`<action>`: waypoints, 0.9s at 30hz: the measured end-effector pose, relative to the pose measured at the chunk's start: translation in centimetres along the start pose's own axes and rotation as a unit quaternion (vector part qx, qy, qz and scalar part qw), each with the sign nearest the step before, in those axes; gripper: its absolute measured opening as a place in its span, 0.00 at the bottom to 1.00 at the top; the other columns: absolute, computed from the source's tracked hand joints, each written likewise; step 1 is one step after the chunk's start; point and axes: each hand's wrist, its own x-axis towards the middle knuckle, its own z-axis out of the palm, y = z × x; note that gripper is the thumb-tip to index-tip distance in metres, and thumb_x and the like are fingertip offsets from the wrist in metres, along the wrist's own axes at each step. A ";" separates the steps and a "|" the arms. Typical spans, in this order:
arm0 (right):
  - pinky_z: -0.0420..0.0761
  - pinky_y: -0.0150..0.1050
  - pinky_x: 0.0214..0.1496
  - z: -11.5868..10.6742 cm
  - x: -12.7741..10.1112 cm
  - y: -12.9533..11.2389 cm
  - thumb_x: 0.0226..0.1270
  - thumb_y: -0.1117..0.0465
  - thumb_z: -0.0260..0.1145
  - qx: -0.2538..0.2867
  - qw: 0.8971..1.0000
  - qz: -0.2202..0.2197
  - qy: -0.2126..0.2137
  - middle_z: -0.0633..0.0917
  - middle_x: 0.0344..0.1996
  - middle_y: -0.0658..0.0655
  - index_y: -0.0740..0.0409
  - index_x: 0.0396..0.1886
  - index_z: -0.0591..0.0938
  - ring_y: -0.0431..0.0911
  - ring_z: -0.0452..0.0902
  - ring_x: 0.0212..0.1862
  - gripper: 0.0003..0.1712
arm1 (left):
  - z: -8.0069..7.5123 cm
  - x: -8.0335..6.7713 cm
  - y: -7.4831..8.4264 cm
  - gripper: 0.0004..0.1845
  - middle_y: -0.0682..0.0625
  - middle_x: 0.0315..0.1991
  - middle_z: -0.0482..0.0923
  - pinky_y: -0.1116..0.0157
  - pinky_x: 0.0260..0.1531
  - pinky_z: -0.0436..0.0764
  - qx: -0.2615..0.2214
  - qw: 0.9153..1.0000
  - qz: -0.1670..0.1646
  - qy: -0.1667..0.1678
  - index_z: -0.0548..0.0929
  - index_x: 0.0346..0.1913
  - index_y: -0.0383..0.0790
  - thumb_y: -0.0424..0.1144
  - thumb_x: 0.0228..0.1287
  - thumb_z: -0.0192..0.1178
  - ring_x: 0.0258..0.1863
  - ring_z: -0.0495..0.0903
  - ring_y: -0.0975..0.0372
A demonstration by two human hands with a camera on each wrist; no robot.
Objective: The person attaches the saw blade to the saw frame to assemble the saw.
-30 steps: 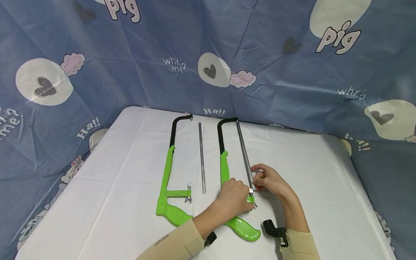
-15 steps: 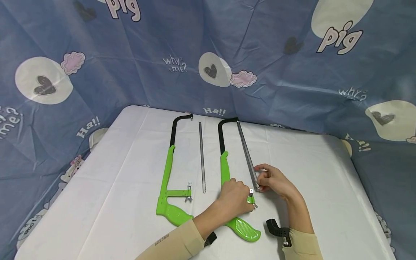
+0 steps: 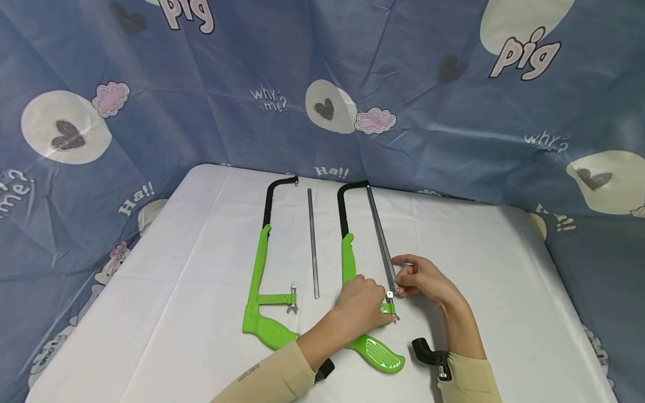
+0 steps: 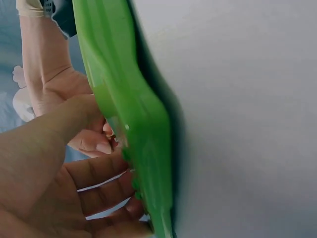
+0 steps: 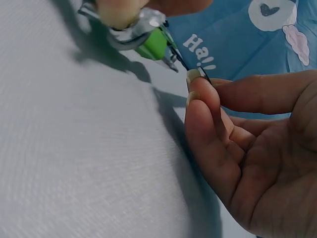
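Two green hacksaw frames lie on the white desk in the head view: the left hand grips the lower arm of the right-hand hacksaw frame while the right hand pinches the near end of its saw blade; the left-hand hacksaw frame and a loose blade lie apart. The left wrist view shows curled fingers against the green frame. The right wrist view shows fingertips pinching the thin blade beside the green clamp.

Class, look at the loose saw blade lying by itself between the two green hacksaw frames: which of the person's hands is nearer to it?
Left. The left hand grips the right-hand hacksaw frame, just right of the loose blade. The right hand lies farther right, pinching the other blade.
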 end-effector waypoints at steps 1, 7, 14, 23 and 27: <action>0.85 0.37 0.34 0.1 0.1 0.0 0.64 0.72 0.61 0.002 1.000 0.004 0.000 0.83 0.27 0.53 0.78 0.68 0.61 0.41 0.80 0.26 0.34 | 0.0 0.0 -0.1 0.23 0.55 0.22 0.78 0.66 0.22 0.71 -0.002 1.000 0.001 0.001 0.82 0.23 0.50 0.67 0.52 0.67 0.25 0.74 0.62; 0.85 0.35 0.33 0.3 0.3 0.3 0.63 0.72 0.60 0.005 1.000 0.018 -0.002 0.83 0.26 0.51 0.81 0.62 0.64 0.40 0.80 0.26 0.29 | -0.2 -0.4 -0.9 0.19 0.54 0.27 0.81 0.65 0.26 0.75 -0.009 1.000 0.027 0.002 0.87 0.33 0.47 0.60 0.54 0.70 0.28 0.76 0.61; 0.84 0.34 0.33 0.6 0.6 0.3 0.63 0.71 0.62 -0.004 1.000 0.016 0.002 0.84 0.26 0.50 0.79 0.59 0.67 0.40 0.81 0.26 0.27 | -0.2 -0.8 -1.4 0.17 0.54 0.31 0.83 0.67 0.26 0.74 -0.011 0.999 0.044 0.015 0.88 0.39 0.47 0.56 0.55 0.71 0.28 0.74 0.62; 0.79 0.34 0.28 0.9 0.7 0.1 0.63 0.71 0.62 -0.011 1.000 0.007 -0.008 0.83 0.24 0.50 0.77 0.58 0.67 0.40 0.79 0.23 0.25 | 0.0 -0.8 -1.4 0.17 0.54 0.29 0.82 0.67 0.25 0.73 -0.010 0.999 0.043 0.025 0.88 0.36 0.47 0.57 0.54 0.71 0.27 0.74 0.63; 0.75 0.33 0.24 1.1 0.7 0.1 0.63 0.72 0.62 -0.025 1.000 0.003 -0.012 0.83 0.22 0.50 0.77 0.56 0.67 0.40 0.77 0.19 0.24 | 0.0 -0.9 -1.4 0.17 0.54 0.29 0.82 0.67 0.24 0.74 -0.013 0.999 0.042 0.029 0.88 0.35 0.47 0.56 0.54 0.72 0.27 0.74 0.63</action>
